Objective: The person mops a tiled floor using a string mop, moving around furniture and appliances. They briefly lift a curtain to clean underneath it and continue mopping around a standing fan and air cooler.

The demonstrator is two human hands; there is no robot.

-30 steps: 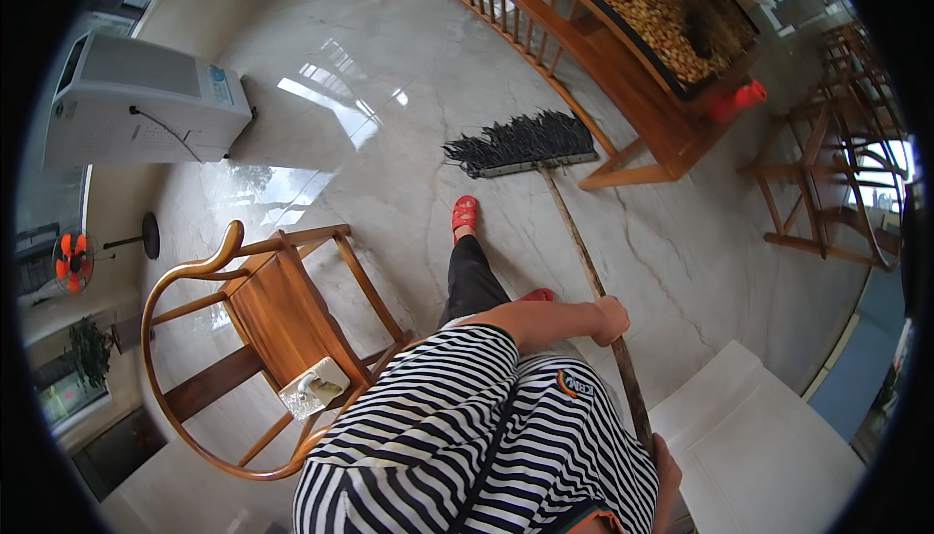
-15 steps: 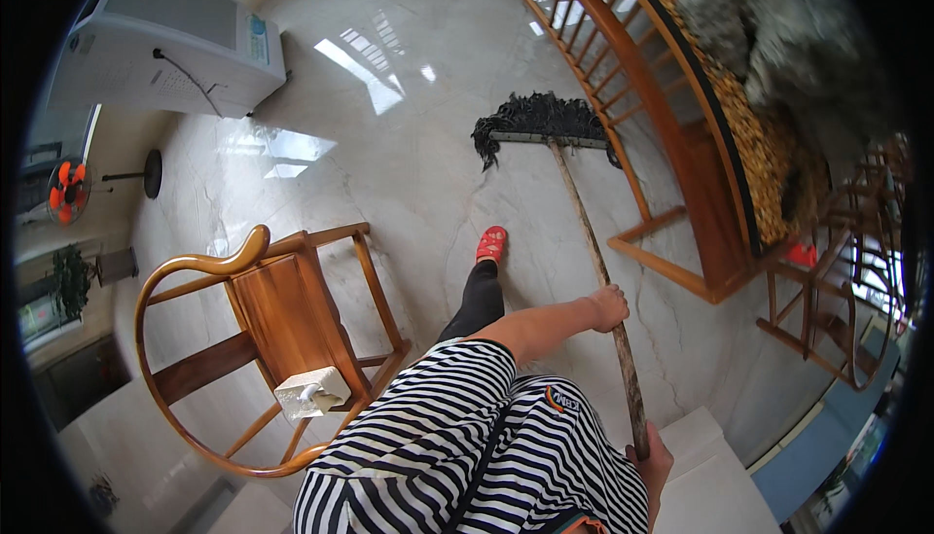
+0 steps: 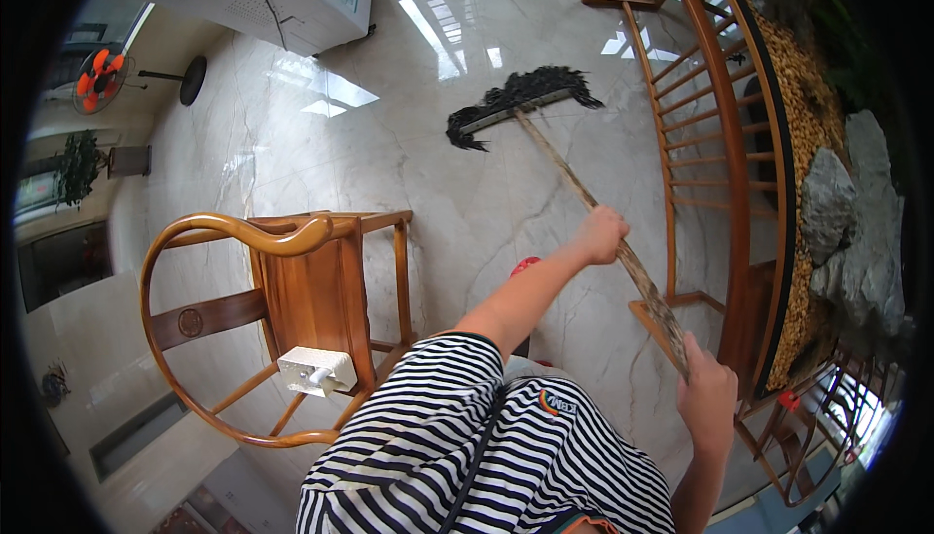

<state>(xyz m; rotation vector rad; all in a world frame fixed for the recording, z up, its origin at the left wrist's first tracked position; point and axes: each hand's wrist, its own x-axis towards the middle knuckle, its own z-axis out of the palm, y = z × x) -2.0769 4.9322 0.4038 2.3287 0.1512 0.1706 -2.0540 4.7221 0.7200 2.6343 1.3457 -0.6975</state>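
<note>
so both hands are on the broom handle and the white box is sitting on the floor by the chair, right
Not quite. The head view shows the white box resting on the seat of the wooden armchair, not on the floor. The rest holds: the left hand and right hand both grip the broom handle.

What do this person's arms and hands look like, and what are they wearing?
Both forearms are bare, with no gloves, watch or rings that can be made out on the left hand or the right hand. The person wears a short-sleeved shirt with black and white stripes and a small oval patch on the chest.
</note>
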